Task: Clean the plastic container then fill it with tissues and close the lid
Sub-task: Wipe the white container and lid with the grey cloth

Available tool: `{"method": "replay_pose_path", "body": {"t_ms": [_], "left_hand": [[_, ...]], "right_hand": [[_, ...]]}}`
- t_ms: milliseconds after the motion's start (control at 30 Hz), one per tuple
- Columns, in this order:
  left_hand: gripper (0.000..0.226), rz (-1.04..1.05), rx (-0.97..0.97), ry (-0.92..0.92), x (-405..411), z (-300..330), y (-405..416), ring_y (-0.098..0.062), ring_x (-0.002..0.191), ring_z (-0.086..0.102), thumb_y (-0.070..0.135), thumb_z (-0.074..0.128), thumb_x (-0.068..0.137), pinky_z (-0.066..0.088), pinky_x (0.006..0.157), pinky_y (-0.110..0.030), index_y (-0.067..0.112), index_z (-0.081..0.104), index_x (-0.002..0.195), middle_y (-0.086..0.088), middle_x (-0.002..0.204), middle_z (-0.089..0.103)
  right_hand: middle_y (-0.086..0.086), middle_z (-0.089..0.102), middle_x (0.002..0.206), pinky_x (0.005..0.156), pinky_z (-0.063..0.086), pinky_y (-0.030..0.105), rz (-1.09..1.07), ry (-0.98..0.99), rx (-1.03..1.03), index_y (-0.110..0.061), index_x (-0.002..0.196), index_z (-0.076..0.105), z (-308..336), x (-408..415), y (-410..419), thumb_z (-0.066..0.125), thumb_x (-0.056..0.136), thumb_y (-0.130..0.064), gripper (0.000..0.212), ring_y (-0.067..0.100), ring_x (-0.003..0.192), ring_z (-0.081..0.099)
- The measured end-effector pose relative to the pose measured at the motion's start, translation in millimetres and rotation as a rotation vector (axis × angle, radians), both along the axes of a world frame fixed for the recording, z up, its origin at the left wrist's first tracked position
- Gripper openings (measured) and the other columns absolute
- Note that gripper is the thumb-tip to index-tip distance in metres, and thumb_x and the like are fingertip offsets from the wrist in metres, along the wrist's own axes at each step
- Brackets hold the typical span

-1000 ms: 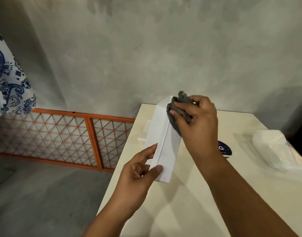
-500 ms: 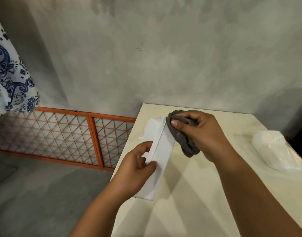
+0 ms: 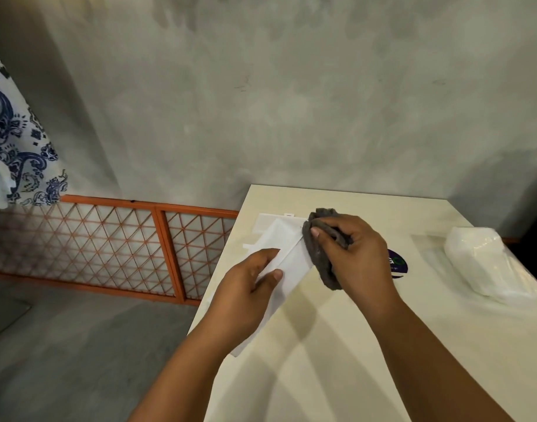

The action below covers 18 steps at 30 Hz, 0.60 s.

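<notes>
Two hands are seen over cream table (image 3: 337, 345) by grey wall (image 3: 261, 102): white container (image 3: 291, 257) is gripped by left hand (image 3: 249, 287), grey cloth (image 3: 322, 257) is clutched against it by right hand (image 3: 358, 251).

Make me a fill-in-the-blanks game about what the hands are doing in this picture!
1. The right hand rubs the white container with a gray ____.
2. The left hand holds the ____ steady.
3. The bag of tissues lies on the ____, to the right of both hands.
4. The fence by the wall is colored ____.

Missing words: cloth; container; table; orange
</notes>
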<state>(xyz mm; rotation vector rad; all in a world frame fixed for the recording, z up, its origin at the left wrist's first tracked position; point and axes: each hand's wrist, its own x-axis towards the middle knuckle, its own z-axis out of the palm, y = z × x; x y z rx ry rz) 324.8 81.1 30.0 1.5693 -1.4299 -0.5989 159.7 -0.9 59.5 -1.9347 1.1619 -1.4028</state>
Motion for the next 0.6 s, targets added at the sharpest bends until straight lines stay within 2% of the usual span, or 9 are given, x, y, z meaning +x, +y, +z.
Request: {"method": "replay_pose_path", "body": {"t_ms": [100, 200, 333, 400, 500, 600], "left_hand": [[0.032, 0.016, -0.017, 0.006, -2, -2, 3, 0.005, 0.117, 0.047, 0.035, 0.053, 0.095, 0.035, 0.095, -0.013, 0.035, 0.055, 0.128, 0.024, 0.127, 0.055], [0.029, 0.039, -0.038, 0.027, -2, -2, 2, 0.003, 0.113, 0.052, 0.037, 0.055, 0.093, 0.043, 0.097, -0.024, 0.033, 0.060, 0.122, 0.024, 0.119, 0.060], [0.009, 0.004, -0.134, 0.089, -3, 3, 4, -0.001, 0.087, 0.060, 0.035, 0.058, 0.093, 0.049, 0.078, -0.029, 0.032, 0.066, 0.095, 0.018, 0.090, 0.066], [0.015, -0.005, -0.195, 0.091, -5, 6, 4, -0.008, 0.081, 0.060, 0.040, 0.056, 0.093, 0.050, 0.075, -0.037, 0.029, 0.065, 0.088, 0.012, 0.083, 0.065], [0.024, -0.013, -0.254, 0.017, -7, 7, 2, -0.014, 0.093, 0.060, 0.047, 0.046, 0.092, 0.049, 0.081, -0.047, 0.034, 0.064, 0.100, 0.013, 0.093, 0.066], [0.024, -0.020, -0.235, -0.049, -7, 7, 3, -0.009, 0.106, 0.053, 0.038, 0.043, 0.093, 0.046, 0.090, -0.043, 0.045, 0.058, 0.110, 0.024, 0.105, 0.061]], "right_hand": [[-0.018, 0.067, 0.104, 0.088, 0.045, 0.014, 0.027, -0.008, 0.023, -0.028, 0.100, 0.074, 5, -4, 1, 0.068, 0.087, -0.016, 0.019, -0.001, 0.099, 0.061], [-0.018, 0.068, 0.102, 0.087, 0.048, 0.019, 0.094, -0.049, 0.040, -0.029, 0.097, 0.074, 5, -7, 11, 0.069, 0.087, -0.016, 0.016, 0.000, 0.099, 0.062], [-0.013, 0.070, 0.102, 0.088, 0.047, 0.018, 0.221, -0.093, 0.079, -0.026, 0.095, 0.076, 8, -9, 21, 0.071, 0.085, -0.014, 0.016, 0.002, 0.100, 0.063], [-0.015, 0.070, 0.101, 0.088, 0.046, 0.016, 0.279, -0.065, 0.067, -0.027, 0.095, 0.076, 11, -9, 26, 0.072, 0.084, -0.014, 0.017, 0.003, 0.102, 0.063], [-0.020, 0.068, 0.103, 0.090, 0.046, 0.017, 0.332, -0.024, 0.015, -0.035, 0.096, 0.075, 13, -6, 33, 0.073, 0.083, -0.021, 0.020, 0.003, 0.105, 0.062], [-0.022, 0.067, 0.103, 0.091, 0.048, 0.023, 0.346, 0.014, 0.022, -0.040, 0.097, 0.072, 8, -3, 38, 0.073, 0.081, -0.023, 0.023, 0.004, 0.104, 0.063]]}}
